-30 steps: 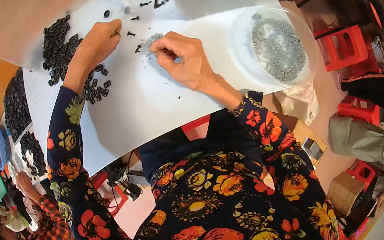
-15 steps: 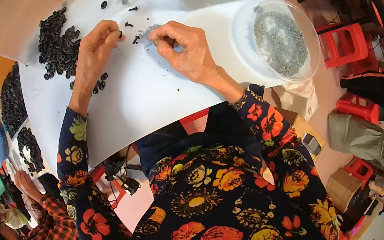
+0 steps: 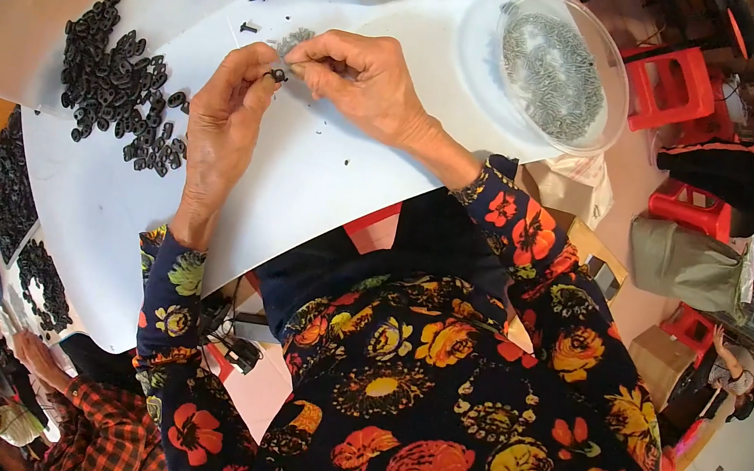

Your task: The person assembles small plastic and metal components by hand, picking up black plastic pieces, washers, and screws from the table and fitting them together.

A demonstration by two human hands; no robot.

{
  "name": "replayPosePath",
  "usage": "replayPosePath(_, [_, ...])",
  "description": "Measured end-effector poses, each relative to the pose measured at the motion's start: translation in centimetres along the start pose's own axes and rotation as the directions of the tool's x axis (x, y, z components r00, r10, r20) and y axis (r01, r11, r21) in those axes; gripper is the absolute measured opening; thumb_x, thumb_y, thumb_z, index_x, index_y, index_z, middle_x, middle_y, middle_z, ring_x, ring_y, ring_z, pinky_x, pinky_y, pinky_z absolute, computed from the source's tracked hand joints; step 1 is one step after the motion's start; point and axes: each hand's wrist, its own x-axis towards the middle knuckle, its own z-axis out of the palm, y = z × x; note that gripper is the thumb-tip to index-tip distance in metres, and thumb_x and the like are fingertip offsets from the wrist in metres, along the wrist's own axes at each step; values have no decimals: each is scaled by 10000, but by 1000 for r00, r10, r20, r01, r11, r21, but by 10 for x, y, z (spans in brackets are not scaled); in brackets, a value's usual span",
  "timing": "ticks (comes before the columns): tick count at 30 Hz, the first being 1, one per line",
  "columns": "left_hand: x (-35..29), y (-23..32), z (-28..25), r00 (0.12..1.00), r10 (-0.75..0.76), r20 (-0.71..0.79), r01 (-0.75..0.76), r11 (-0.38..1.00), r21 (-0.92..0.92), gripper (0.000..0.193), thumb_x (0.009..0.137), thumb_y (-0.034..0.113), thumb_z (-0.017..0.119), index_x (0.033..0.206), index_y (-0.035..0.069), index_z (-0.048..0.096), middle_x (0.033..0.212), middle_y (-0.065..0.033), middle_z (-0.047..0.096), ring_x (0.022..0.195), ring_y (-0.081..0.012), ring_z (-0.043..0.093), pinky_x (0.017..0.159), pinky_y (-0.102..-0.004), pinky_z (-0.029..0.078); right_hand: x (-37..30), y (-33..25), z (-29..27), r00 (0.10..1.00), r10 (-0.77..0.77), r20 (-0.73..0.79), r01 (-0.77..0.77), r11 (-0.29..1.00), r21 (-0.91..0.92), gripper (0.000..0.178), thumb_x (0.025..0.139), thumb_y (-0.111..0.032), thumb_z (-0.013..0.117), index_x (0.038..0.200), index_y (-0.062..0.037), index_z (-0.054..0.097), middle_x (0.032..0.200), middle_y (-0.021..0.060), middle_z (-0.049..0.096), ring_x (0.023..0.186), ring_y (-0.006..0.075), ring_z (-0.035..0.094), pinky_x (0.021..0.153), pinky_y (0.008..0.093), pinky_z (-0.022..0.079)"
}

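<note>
while the left hand [image 3: 225, 120] pinches a small black part [image 3: 276, 75] in its fingers [image 3: 259, 96] above the white worktop [image 3: 307, 179], the right hand [image 3: 367, 84] is just beside it. the right fingers nearly meet; i can't tell if they hold anything.

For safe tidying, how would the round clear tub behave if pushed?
The tub looks broad, so it may slide rather than tip. Its silvery pieces look loose and might shift. It could fall if pushed rightward, being near the edge of the table.

Sm. blk part [image 3: 276, 75] — pinched betw. L hand [image 3: 228, 111] fingertips (fine detail unclear).
</note>
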Motion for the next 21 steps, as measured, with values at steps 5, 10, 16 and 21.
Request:
replayPosePath(5, [-1,-4,4,991,131,-21,-129,988,85,300,854,-54,545,1142,30,536,873,-9,574,808,-86,502,769,-221,428,0,-4,2,999,30,11,-30,998,56,135,837,-25,604,957,1,661,704,19,614,618,55,536,569,202,452])
replayPosePath(10, [0,-4,6,967,253,-22,-231,913,335,313,825,-61,569,1123,32,539,838,-39,603,783,-94,538,752,-244,457,0,-4,1,999,-50,23,50,998,-39,127,827,-33,612,941,5,652,722,16,621,642,50,530,587,203,456])
replayPosePath(16, [-2,0,6,992,127,-20,-117,960,256,199,856,4,546,1054,6,561,813,-41,621,767,-107,562,734,-257,467,0,-5,0,999,-23,34,23,1000,-15,116,829,-42,607,927,14,639,720,-2,608,648,38,517,588,200,449])
replayPosePath(21, [-3,-1,3,998,-11,61,5,996,86,161,903,90,526,1009,-18,580,801,-25,613,740,-101,552,704,-234,451,-1,-4,1,999,-10,31,9,999,40,113,844,-41,593,934,10,638,707,-14,595,640,34,515,579,193,444])
